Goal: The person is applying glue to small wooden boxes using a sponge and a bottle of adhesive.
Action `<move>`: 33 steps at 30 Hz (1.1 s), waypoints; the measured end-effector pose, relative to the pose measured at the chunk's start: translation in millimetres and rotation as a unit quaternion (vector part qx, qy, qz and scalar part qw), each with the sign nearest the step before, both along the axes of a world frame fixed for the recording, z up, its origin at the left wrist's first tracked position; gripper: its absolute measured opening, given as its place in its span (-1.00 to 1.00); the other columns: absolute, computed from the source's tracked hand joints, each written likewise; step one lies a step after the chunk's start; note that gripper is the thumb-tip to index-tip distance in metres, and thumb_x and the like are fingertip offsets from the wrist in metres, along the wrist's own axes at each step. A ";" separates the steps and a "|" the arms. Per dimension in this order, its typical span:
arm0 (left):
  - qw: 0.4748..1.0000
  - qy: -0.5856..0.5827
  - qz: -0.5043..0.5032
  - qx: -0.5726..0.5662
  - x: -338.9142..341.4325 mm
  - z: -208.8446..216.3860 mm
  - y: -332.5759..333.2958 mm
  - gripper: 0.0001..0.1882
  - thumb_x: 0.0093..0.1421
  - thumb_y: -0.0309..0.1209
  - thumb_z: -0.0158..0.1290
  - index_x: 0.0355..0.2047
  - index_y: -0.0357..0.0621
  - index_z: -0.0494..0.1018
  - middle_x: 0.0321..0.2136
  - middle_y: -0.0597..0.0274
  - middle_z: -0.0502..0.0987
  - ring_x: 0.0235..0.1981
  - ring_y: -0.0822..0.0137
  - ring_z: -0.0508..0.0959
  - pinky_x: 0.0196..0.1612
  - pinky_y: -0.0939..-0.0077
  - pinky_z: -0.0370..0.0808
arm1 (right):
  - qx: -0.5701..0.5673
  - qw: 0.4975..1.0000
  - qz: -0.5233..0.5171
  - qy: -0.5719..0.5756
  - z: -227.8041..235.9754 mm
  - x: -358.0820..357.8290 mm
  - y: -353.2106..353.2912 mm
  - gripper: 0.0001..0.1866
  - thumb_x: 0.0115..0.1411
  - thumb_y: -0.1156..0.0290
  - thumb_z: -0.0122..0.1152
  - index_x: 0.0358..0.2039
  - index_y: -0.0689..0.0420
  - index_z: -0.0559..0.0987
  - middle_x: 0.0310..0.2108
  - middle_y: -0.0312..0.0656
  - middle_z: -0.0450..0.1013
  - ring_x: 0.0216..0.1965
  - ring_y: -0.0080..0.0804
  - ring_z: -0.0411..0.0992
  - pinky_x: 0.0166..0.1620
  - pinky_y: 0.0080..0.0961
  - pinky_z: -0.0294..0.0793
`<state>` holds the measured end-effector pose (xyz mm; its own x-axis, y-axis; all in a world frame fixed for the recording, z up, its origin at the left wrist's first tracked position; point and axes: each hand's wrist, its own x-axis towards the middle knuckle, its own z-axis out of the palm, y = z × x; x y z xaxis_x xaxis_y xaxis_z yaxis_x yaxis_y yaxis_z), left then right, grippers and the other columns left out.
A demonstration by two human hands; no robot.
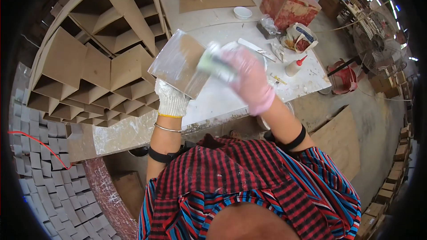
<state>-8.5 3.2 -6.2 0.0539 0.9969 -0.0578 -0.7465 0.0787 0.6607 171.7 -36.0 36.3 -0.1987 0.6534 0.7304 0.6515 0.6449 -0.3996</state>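
My left hand [171, 98], in a white knitted glove, grips the lower edge of a tilted brown board [178, 64] above the table. White, wet-looking streaks cover much of the board's upper left; brown shows at its right. My right hand [251, 78] wears a pink rubber glove. Its fingers are closed round a pale green and white block-like thing [216, 67] at the board's right edge. Motion smears that thing, so its exact kind is unclear. Behind the right hand, a white round dish [265, 64] is mostly hidden, with a long white strip [256, 49] beside it.
Stacked brown cardboard boxes [66, 60] rise at the left of the white table [209, 109]. A red-nozzled bottle [293, 67], an open bag [299, 38] and a white bowl [242, 13] are on it. Farther back stand a red box [284, 6] and a fan [378, 44].
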 end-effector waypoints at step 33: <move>0.976 0.173 -0.079 0.109 -6.7 -10.2 3.2 -0.49 0.31 -0.17 -0.38 0.22 -0.08 0.03 0.17 0.07 0.17 0.16 0.10 0.24 0.15 0.15 0.27 | -0.045 0.997 -0.057 -0.028 -5.0 14.6 22.6 -0.41 -0.20 0.47 0.34 -0.04 -0.02 0.48 -0.36 -0.15 0.35 -0.36 -0.14 0.40 -0.32 -0.35 0.44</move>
<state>-15.3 6.4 -16.4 0.2231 0.9684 0.1117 -0.4648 0.0050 0.8854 186.4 -13.4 31.3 -0.1590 0.7369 0.6570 0.7413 0.5287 -0.4135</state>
